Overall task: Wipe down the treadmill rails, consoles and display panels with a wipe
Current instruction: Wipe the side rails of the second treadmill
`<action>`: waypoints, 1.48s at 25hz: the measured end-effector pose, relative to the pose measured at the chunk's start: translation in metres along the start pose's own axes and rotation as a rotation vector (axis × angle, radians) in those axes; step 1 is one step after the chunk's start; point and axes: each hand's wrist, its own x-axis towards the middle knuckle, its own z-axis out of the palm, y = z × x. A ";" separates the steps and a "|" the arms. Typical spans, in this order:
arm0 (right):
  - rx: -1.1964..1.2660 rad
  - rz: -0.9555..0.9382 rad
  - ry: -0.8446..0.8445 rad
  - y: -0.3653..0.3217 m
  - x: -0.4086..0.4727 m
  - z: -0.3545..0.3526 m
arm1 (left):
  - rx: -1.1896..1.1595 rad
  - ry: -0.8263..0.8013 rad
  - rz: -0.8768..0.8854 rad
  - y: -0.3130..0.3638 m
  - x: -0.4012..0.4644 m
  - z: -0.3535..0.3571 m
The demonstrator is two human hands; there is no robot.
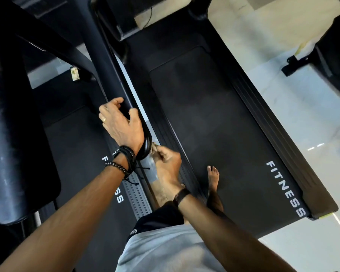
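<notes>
Wipe (155, 146): small pale crumpled bit, pinched in the right hand (168, 163) just at the rounded near end of the handrail (114, 79); mostly hidden, blurred. Right hand fingers curled closed around it, hand just below and beside the rail tip, above the ribbed side strip of the treadmill deck. Something grey-clear (152, 171) hangs beside the right hand, can't tell what.

Left hand (121, 124) wraps over the handrail near its near end, fingers on the far side, thumb on the near side, gripping the rail. Ring on one finger. Left wrist has dark beaded and cord bracelets (124, 160); right wrist has a dark band (182, 196).

Handrail is dark, thick, runs from the top centre diagonally down to the hands. Treadmill belt (214, 124) is black, to the right of the rail, "FITNESS" printed in white at its near right corner. A second "FITNESS" mark sits on the neighbouring belt to the left, partly covered by the left forearm.

Bare foot (213, 179) stands on the belt near its near edge. Person wears a grey shirt, dark shorts. Pale glossy floor (292, 95) to the right of the deck.
</notes>
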 end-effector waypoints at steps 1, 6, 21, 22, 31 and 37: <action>0.017 -0.049 0.021 -0.003 -0.013 0.000 | 0.005 0.001 -0.003 0.000 0.002 0.000; 0.014 -0.221 0.026 -0.014 0.017 0.010 | 0.017 -0.009 -0.020 0.000 0.002 -0.001; -0.167 -0.280 -0.100 -0.018 0.031 -0.002 | 0.019 -0.005 -0.025 0.000 0.003 0.000; -0.146 -0.311 -0.082 -0.025 0.029 0.001 | 0.019 -0.007 -0.028 0.000 0.003 0.000; -0.248 -0.208 -0.134 -0.031 0.036 -0.004 | 0.029 -0.008 -0.027 0.001 0.003 -0.001; -0.254 -0.130 -0.176 -0.032 0.055 0.003 | 0.030 -0.017 -0.023 0.001 0.002 -0.001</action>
